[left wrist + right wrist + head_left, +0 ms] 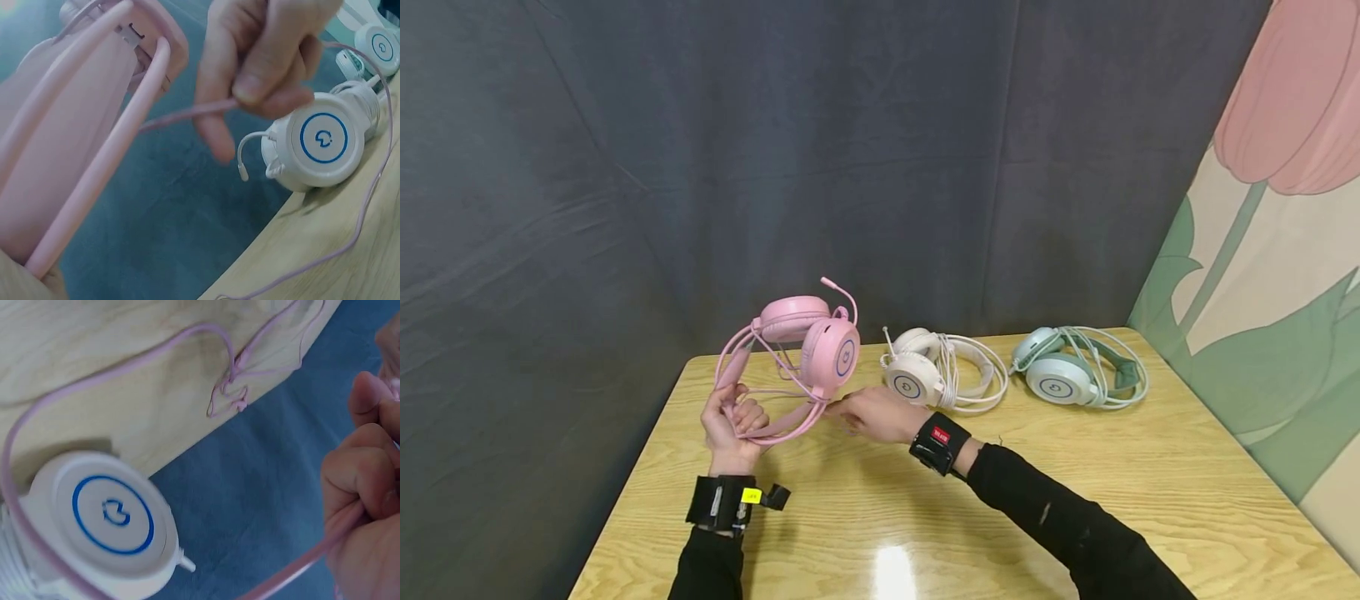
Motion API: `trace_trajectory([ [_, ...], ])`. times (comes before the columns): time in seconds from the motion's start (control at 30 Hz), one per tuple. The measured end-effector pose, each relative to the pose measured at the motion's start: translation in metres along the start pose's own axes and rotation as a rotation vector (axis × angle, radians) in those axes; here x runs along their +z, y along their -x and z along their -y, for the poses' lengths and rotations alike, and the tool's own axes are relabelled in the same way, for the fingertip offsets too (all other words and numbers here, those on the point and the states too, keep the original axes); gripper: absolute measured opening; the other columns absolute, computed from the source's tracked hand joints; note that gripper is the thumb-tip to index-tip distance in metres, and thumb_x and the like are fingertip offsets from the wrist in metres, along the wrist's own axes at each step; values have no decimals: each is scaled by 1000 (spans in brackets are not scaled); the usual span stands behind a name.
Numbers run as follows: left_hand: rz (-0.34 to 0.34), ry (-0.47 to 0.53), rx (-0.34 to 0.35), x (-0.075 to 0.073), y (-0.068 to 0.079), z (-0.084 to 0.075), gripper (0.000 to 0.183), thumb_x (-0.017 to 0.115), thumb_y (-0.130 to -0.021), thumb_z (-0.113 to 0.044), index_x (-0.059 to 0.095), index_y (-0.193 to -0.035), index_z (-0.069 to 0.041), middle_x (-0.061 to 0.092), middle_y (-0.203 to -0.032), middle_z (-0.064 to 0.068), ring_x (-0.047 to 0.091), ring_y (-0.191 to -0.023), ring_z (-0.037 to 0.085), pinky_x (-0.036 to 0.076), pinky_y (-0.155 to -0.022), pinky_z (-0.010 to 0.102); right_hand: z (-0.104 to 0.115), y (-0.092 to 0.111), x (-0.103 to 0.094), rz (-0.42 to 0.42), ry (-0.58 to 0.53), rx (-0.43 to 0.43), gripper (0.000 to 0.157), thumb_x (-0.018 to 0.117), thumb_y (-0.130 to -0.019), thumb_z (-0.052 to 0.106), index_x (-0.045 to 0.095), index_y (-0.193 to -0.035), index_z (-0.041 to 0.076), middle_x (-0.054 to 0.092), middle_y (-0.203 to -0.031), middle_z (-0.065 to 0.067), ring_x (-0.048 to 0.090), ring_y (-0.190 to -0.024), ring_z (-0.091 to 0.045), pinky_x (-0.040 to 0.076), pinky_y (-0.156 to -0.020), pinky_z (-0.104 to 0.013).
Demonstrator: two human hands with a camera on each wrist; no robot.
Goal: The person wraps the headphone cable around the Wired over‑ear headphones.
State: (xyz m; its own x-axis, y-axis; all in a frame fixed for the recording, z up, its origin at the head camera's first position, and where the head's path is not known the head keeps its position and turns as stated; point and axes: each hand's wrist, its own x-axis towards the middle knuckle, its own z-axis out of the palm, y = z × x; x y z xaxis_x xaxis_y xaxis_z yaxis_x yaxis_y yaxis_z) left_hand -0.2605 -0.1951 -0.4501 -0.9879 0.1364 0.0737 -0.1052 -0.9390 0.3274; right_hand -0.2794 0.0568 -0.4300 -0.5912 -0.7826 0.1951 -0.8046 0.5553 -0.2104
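A pink headset [829, 354] with a boom microphone is held up over the table, its ear cups turned away from the person. My left hand [730, 421] grips its headband; only a bit of that hand shows at the lower left of the left wrist view. To the right of the headset, my right hand [880, 414] pinches the pink cable [187, 112] between thumb and fingers. From there the cable loops down, and a thin tangled stretch of cord [225, 400] lies on the table in the right wrist view.
A white headset [917, 379] with its cable wound round it lies just beyond my right hand. Farther right lies a pale green headset [1060, 379], also wrapped in its cable. The wooden table [820, 533] ends at a dark curtain [880, 167] behind.
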Motion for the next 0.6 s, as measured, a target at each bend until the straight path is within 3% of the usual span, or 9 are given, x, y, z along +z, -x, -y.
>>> trace_trajectory([
  [0.13, -79, -53, 41, 2, 0, 1, 43, 26, -104, -20, 54, -74, -6, 20, -54, -6, 17, -43, 6, 10, -47, 20, 0, 4, -8, 0, -10, 17, 32, 57, -96, 6, 70, -122, 18, 74, -103, 3, 64, -82, -5, 50, -69, -24],
  [0.27, -150, -101, 71, 3, -1, 3, 40, 27, -103, -18, 52, -73, -9, 23, -51, -6, 16, -43, 7, 11, -46, 20, 0, 8, -12, 4, 14, 30, 28, 58, -96, 8, 71, -119, 19, 74, -105, 4, 66, -83, -5, 52, -68, -24],
  [0.37, -200, -134, 111, 6, -1, 5, 36, 28, -102, -16, 48, -72, -12, 24, -48, -6, 15, -42, 7, 11, -45, 21, 0, 11, -15, -20, 46, 24, 23, 59, -97, 11, 73, -112, 20, 74, -100, 6, 66, -82, -5, 52, -68, -25],
  [0.47, -255, -176, 182, 10, 0, 8, 29, 31, -100, -14, 43, -73, -13, 25, -46, -7, 16, -39, 6, 10, -43, 21, -1, 13, -16, -61, 66, 12, 13, 59, -98, 16, 71, -95, 19, 70, -84, 8, 63, -73, -3, 50, -65, -25],
  [0.6, -332, -269, 298, 17, 1, 13, 23, 38, -98, -12, 38, -75, -14, 24, -45, -8, 19, -36, 6, 10, -43, 23, -3, 13, -19, -115, 105, 21, 24, 59, -99, 26, 62, -76, 19, 53, -65, 12, 47, -57, -1, 40, -55, -23],
])
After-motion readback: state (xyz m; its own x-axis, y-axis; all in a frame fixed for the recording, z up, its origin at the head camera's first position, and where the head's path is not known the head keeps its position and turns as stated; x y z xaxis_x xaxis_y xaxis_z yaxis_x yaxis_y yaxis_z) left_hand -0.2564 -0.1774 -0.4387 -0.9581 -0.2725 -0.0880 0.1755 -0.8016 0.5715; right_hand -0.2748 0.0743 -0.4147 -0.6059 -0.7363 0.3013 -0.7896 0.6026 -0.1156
